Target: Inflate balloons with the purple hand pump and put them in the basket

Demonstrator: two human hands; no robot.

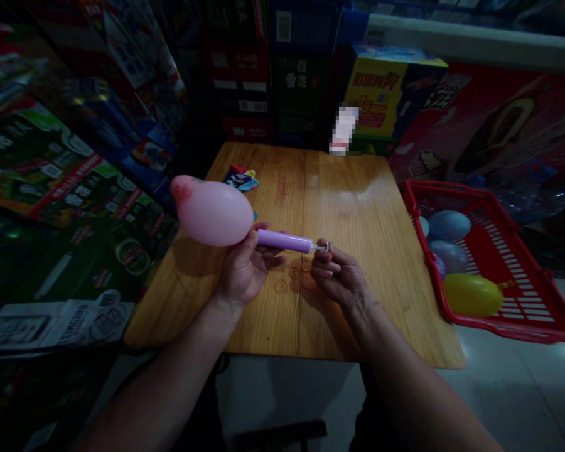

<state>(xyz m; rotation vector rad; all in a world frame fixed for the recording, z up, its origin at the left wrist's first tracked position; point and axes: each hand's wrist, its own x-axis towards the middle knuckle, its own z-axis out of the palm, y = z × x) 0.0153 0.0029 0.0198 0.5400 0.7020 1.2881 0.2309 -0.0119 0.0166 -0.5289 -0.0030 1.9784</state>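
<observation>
Left hand (245, 267) clamped on purple pump (285, 240), right hand (336, 273) pinching its handle, pink balloon (211, 211) leftward.

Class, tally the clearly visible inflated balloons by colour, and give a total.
Pink balloon, on the purple pump: 1
Pale blue balloons, in the red basket: 2
Yellow balloon, same basket: 1
Total: 4; slivers of others there are too hidden to count.

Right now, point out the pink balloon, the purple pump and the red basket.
pink balloon (211, 212), head view, middle of its inflated body.
purple pump (285, 240), head view, middle of its barrel.
red basket (532, 276), head view, bare mesh floor.
</observation>
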